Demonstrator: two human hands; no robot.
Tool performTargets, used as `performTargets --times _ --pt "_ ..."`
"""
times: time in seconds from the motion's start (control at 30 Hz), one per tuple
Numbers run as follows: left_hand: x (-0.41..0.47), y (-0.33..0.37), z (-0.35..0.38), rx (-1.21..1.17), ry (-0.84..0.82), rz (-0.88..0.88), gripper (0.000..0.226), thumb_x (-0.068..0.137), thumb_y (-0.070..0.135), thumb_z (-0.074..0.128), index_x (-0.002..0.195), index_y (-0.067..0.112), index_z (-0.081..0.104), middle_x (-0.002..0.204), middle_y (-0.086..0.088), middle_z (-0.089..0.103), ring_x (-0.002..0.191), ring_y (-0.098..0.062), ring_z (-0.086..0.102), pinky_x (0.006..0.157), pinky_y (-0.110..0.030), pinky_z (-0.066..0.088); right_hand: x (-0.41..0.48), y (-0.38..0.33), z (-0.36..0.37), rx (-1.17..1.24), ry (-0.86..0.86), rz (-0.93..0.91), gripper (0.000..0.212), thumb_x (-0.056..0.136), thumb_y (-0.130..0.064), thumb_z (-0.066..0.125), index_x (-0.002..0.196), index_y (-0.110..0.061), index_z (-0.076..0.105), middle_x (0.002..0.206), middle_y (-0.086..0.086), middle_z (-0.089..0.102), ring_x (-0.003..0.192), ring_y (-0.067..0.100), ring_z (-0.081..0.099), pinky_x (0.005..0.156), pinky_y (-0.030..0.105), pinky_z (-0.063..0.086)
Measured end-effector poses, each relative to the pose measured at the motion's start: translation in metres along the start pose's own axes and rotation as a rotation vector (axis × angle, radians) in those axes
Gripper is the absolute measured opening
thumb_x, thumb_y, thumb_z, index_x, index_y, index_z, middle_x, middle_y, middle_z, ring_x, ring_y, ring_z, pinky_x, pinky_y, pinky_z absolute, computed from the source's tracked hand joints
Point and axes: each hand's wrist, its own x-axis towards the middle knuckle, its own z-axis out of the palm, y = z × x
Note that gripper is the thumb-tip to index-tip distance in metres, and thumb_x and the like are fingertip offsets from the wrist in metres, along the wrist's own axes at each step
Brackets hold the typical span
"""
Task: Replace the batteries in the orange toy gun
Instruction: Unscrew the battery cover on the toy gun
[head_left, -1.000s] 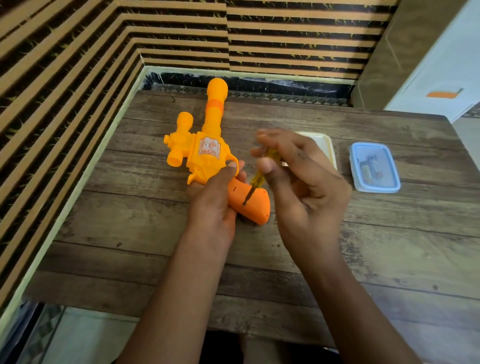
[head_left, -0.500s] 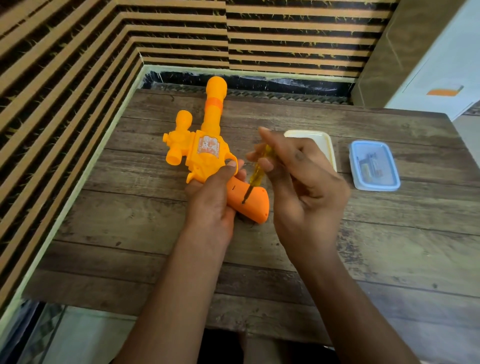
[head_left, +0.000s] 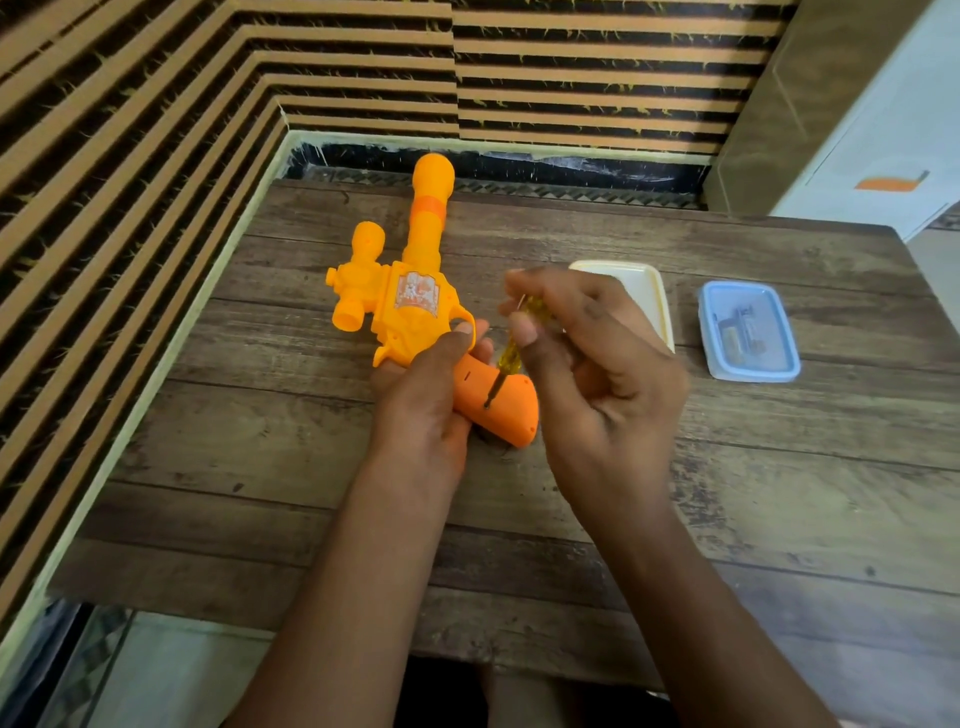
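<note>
Person: two arms in view, nothing worn on either. Left forearm (head_left: 363, 561) bare to frame edge. Right forearm (head_left: 691, 597) bare likewise. Left grip (head_left: 421, 400): bare hand, thumbnail (head_left: 460, 336) cut short. Right grip (head_left: 608, 379): bare hand, short-trimmed nail on thumb (head_left: 523, 332), creases across knuckles, small mark on forefinger (head_left: 592, 312).

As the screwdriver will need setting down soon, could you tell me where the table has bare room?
Free: the near strip of the table, and the wood left of the toy gun. Crowded: the middle, from left hand and right hand across to the cream tray and blue box.
</note>
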Motion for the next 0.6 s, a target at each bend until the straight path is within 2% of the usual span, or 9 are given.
performTargets --times 0.1,0.23,0.33,0.4,0.5,0.6 --pt "0.0002 0.0001 0.0002 0.007 0.008 -0.002 0.029 0.093 0.002 0.070 0.121 0.006 0.069 0.115 -0.018 0.077 0.113 -0.036 0.072 0.093 -0.061 0.058 0.0011 0.0005 0.0009 -0.026 0.046 0.000 0.025 0.094 0.008 0.071 0.115 -0.003 0.076 0.102 0.015 0.065 0.098 0.019 0.067 0.080 0.044 0.057" --pt "0.0015 -0.0003 -0.0008 0.002 0.013 -0.001 0.025 0.094 0.003 0.069 0.117 0.010 0.070 0.109 -0.014 0.079 0.110 -0.034 0.074 0.095 -0.058 0.058 0.0021 0.0014 -0.0021 -0.015 0.010 -0.037 0.034 0.094 0.016 0.062 0.121 -0.001 0.073 0.104 0.013 0.071 0.096 0.026 0.073 0.085 0.039 0.058" --pt "0.0008 0.0005 -0.0005 0.010 0.010 -0.010 0.018 0.094 0.004 0.071 0.108 0.015 0.071 0.109 -0.012 0.079 0.109 -0.031 0.075 0.092 -0.054 0.060 0.0018 -0.0005 -0.0013 -0.027 0.017 -0.041 0.020 0.096 0.004 0.068 0.114 0.001 0.076 0.103 0.014 0.069 0.096 0.021 0.070 0.081 0.035 0.056" --pt "0.0007 0.0010 -0.0007 0.007 0.012 -0.015 0.017 0.094 0.005 0.071 0.108 0.014 0.071 0.113 -0.015 0.078 0.109 -0.031 0.074 0.091 -0.055 0.060 0.0018 0.0004 0.0002 -0.028 0.053 -0.031 0.017 0.094 0.001 0.074 0.111 0.000 0.077 0.100 0.014 0.065 0.095 0.020 0.068 0.078 0.039 0.056" --pt "0.0007 0.0008 -0.0002 0.005 0.007 -0.007 0.028 0.094 0.003 0.069 0.122 0.006 0.069 0.112 -0.016 0.078 0.111 -0.035 0.073 0.094 -0.057 0.059 0.0020 0.0040 -0.0004 -0.022 0.046 -0.025 0.028 0.095 0.013 0.066 0.120 0.002 0.074 0.102 0.013 0.070 0.095 0.027 0.073 0.081 0.046 0.059" --pt "0.0020 0.0000 -0.0003 0.010 0.010 -0.006 0.027 0.095 0.003 0.068 0.122 0.008 0.070 0.110 -0.014 0.079 0.110 -0.032 0.074 0.094 -0.055 0.059 0.0016 0.0035 -0.0025 -0.022 0.019 -0.029 0.033 0.097 0.013 0.061 0.127 0.005 0.069 0.108 0.014 0.074 0.100 0.025 0.074 0.088 0.042 0.059"
